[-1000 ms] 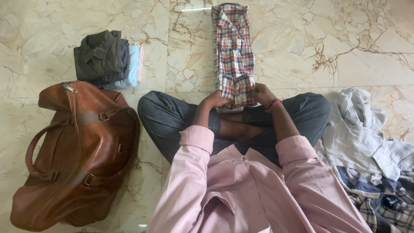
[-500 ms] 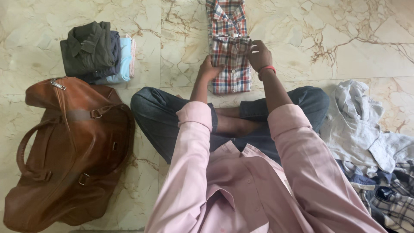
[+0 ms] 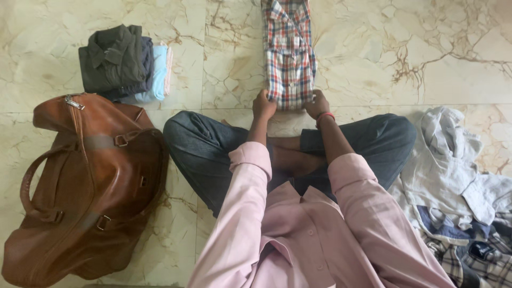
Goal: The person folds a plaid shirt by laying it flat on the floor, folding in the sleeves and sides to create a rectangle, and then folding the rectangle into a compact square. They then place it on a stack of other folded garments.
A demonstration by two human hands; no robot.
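Plaid shirt (image 3: 288,53): a red, white and blue checked garment folded into a narrow strip on the marble floor (image 3: 426,48), running from the top edge of the view down to our crossed legs in dark jeans (image 3: 213,146). We grip its near end from both sides: the left hand (image 3: 263,104) pinches the left corner and the right hand (image 3: 317,104), with a red band at the wrist, pinches the right corner, fingers of both curled onto the cloth. We judge the step in hand to be the lengthwise fold of the strip; the next move calls for lifting the near end evenly and keeping both corners level so the edges stay aligned.

Counts: one plaid shirt under the hands; one folded stack (image 3: 125,64) towards the floor's upper left, in which we make out a dark shirt on top and at least two paler layers below; one brown leather bag (image 3: 80,186) at the left edge, just below the stack; one loose heap of unfolded clothes (image 3: 458,186) at the right edge, its pieces too tangled to count.
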